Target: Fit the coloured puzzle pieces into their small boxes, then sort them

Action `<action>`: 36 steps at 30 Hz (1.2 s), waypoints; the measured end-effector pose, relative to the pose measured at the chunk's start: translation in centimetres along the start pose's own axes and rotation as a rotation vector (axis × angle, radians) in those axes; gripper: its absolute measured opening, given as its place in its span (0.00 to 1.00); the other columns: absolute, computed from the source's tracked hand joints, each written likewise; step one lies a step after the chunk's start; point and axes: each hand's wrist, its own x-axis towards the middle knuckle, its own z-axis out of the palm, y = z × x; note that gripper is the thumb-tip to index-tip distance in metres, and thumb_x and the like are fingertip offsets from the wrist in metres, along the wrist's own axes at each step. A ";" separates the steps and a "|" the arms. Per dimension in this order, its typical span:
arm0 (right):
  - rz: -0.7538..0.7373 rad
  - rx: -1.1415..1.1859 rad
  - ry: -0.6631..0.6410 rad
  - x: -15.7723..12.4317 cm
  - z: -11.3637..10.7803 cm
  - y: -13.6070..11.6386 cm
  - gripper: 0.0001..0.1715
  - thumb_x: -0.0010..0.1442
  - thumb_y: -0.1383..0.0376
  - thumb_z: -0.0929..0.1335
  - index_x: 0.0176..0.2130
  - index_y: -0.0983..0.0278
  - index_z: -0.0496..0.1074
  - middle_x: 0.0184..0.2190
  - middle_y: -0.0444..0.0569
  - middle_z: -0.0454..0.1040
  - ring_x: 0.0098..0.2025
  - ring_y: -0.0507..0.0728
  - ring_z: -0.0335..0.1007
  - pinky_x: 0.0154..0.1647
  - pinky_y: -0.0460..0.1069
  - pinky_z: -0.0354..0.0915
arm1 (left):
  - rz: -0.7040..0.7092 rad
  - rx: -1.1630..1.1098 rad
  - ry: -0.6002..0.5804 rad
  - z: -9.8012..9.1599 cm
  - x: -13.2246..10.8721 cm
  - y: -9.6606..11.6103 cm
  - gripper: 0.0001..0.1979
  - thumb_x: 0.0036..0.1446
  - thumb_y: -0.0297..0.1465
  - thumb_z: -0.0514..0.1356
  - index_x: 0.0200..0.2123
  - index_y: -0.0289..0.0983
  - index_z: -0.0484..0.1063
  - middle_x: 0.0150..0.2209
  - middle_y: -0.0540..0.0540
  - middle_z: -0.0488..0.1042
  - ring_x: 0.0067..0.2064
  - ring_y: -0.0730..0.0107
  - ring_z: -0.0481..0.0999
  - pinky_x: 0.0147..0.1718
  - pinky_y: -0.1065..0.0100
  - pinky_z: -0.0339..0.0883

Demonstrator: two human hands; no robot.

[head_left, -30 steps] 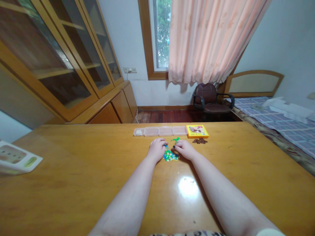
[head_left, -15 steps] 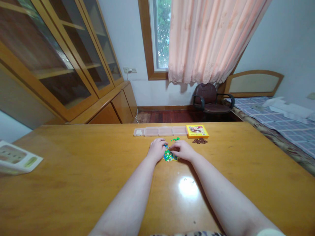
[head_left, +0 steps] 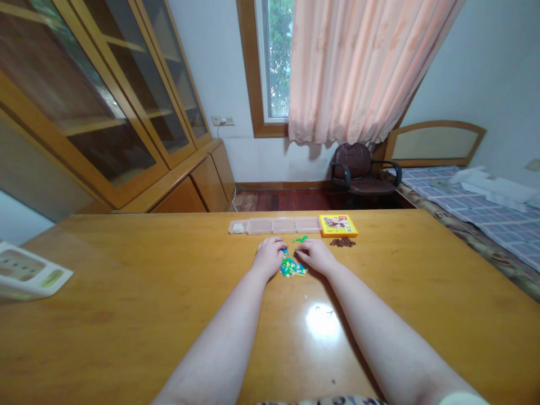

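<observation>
A small pile of tiny toy bricks (head_left: 292, 268) in green, blue, white and yellow lies on the wooden table between my hands. My left hand (head_left: 269, 257) rests along the pile's left edge, fingers loosely bent and apart, with blue bits showing by the fingertips. Just right of the pile, my right hand (head_left: 316, 256) has its thumb and fingers pinched together; whatever sits between them is too small to make out. Beyond its fingertips is a little group of green bricks (head_left: 301, 239). Farther right is a heap of brown bricks (head_left: 342, 242).
A clear plastic tray with compartments (head_left: 283, 226) stands near the table's far edge, a white item in its left one. Beside it lies a yellow box (head_left: 338, 225). A white box (head_left: 34, 273) is at the far left. Beyond the table are a chair (head_left: 358, 169) and a bed.
My right hand has drawn slightly up and away from the pile, its fingers now at the right near the green bricks. The left hand has stayed in place.
</observation>
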 end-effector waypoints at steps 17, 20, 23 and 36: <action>-0.210 -0.015 -0.127 -0.1 0.1 -0.7 0.10 0.59 0.63 0.66 0.38 0.60 0.77 0.29 0.48 0.72 0.33 0.53 0.67 0.36 0.46 0.60 | -0.014 -0.009 0.002 0.0 0.0 0.1 0.16 0.50 0.24 0.52 0.37 0.41 0.77 0.45 0.47 0.73 0.49 0.64 0.69 0.53 0.62 0.60; -0.218 -0.028 -0.126 -0.1 0.3 -0.6 0.09 0.58 0.63 0.67 0.37 0.61 0.77 0.29 0.48 0.72 0.32 0.53 0.67 0.36 0.47 0.59 | -0.020 -0.010 0.000 0.0 0.1 0.2 0.16 0.50 0.24 0.52 0.37 0.41 0.77 0.45 0.47 0.73 0.49 0.64 0.68 0.53 0.62 0.60; -0.211 -0.010 -0.106 -0.1 0.5 -0.5 0.07 0.58 0.64 0.67 0.35 0.62 0.77 0.28 0.48 0.73 0.32 0.53 0.67 0.36 0.47 0.59 | -0.028 -0.012 -0.006 -0.1 0.0 0.2 0.16 0.49 0.24 0.52 0.37 0.41 0.77 0.45 0.47 0.73 0.49 0.64 0.68 0.53 0.62 0.60; 0.137 0.078 0.094 0.0 0.1 -0.2 0.08 0.58 0.65 0.66 0.33 0.63 0.76 0.31 0.49 0.75 0.34 0.54 0.68 0.37 0.47 0.61 | 0.023 -0.025 0.002 0.2 0.0 -0.2 0.16 0.50 0.23 0.53 0.36 0.42 0.78 0.45 0.47 0.73 0.49 0.64 0.68 0.53 0.61 0.60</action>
